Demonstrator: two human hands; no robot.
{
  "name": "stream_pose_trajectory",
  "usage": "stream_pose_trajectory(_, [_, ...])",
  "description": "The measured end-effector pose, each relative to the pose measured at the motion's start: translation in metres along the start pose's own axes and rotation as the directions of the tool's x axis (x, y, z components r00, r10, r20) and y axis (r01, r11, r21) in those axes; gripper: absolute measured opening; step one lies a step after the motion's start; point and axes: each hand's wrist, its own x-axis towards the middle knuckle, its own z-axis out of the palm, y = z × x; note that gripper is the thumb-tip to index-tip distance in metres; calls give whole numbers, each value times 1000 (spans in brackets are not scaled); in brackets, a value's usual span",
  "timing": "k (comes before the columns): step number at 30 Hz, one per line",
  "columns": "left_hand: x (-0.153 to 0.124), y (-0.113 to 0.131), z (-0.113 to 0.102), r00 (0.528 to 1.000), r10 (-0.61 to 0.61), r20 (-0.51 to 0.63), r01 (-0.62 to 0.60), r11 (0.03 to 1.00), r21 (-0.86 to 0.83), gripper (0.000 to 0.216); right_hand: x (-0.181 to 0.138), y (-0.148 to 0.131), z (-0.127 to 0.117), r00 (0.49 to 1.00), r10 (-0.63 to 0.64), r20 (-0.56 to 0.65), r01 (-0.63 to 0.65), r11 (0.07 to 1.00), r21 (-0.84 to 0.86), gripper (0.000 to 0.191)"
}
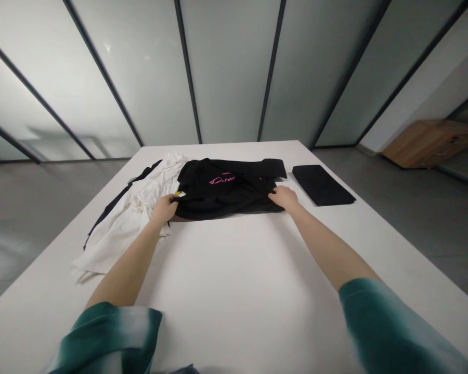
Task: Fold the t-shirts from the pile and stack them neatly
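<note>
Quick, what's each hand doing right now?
Left hand: closed, holding the near-left edge of the black shirt.
Right hand: closed, holding the same shirt's right side.

Left hand [165, 209] and right hand [284, 197] pinching black shirt [226, 189], white garment [119, 231] alongside

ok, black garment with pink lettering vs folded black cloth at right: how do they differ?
The black fabric garment with pink lettering is loose and rumpled; the flat, four-sided folded black cloth is neat. The garment shows print; the cloth's visible face is plain. The garment is in the left grip and right grip; the cloth is in neither. Shared: black colour, same white table.
</note>
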Motion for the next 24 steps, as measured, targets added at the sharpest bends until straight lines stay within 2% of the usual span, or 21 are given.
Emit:
stream_pose_trajectory(2, [4, 5, -8, 995, -83, -54, 66, 963, -260, 34, 3, 14, -7, 999, -8, -42, 17, 976, 217, 20])
stream_pose_trajectory(3, [7, 8, -12, 991, -121, -62, 89, 921, -380, 34, 5, 22, -12, 997, 12, -76, 16, 935, 355, 21])
stream_pose_trajectory(5, [12, 14, -21, 987, -147, -64, 87, 827, -555, 33, 6, 40, -25, 984, 97, -146, 15, 785, 620, 22])
stream_pose_trajectory(8, [13, 20, -38, 997, -51, -53, 4, 760, -650, 31, -2, 66, -45, 946, 229, -229, 68, 550, 832, 21])
stream_pose_trajectory(10, [8, 20, -49, 999, 37, -9, -33, 752, -658, 31, -17, 81, -56, 933, 257, -251, 92, 503, 859, 20])
stream_pose_trajectory(12, [-1, 16, -60, 990, 108, 95, -27, 786, -617, 28, -38, 98, -62, 937, 254, -240, 67, 543, 837, 16])
stream_pose_trajectory(14, [-10, 8, -68, 949, 149, 277, 11, 863, -505, 22, -60, 117, -64, 958, 201, -206, 31, 639, 769, 11])
stream_pose_trajectory(15, [-13, 3, -70, 910, 154, 386, 30, 902, -430, 21, -70, 127, -63, 978, 138, -159, 19, 695, 719, 11])
stream_pose_trajectory(17, [-19, -7, -72, 805, 146, 575, 45, 951, -305, 21, -86, 145, -60, 999, -23, 28, 1, 791, 612, 13])
stream_pose_trajectory(18, [-20, -11, -72, 752, 147, 642, 40, 963, -267, 22, -92, 152, -57, 986, -90, 142, -6, 826, 563, 15])
stream_pose_trajectory(19, [-20, -14, -72, 721, 149, 677, 30, 969, -246, 24, -96, 157, -56, 962, -131, 238, -12, 854, 521, 17])
stream_pose_trajectory(20, [-20, -15, -72, 719, 155, 677, 16, 971, -240, 26, -99, 160, -54, 946, -144, 291, -17, 873, 487, 18])
stream_pose_trajectory(21, [-20, -15, -72, 743, 167, 648, -2, 969, -247, 30, -101, 160, -54, 947, -136, 291, -16, 885, 465, 20])
stream_pose_trajectory(23, [-20, -9, -72, 808, 194, 557, -49, 963, -265, 36, -104, 154, -57, 980, -99, 173, 13, 898, 439, 25])
stream_pose_trajectory(24, [-22, -4, -72, 821, 209, 532, -75, 962, -262, 38, -105, 149, -60, 989, -99, 112, 42, 905, 424, 28])
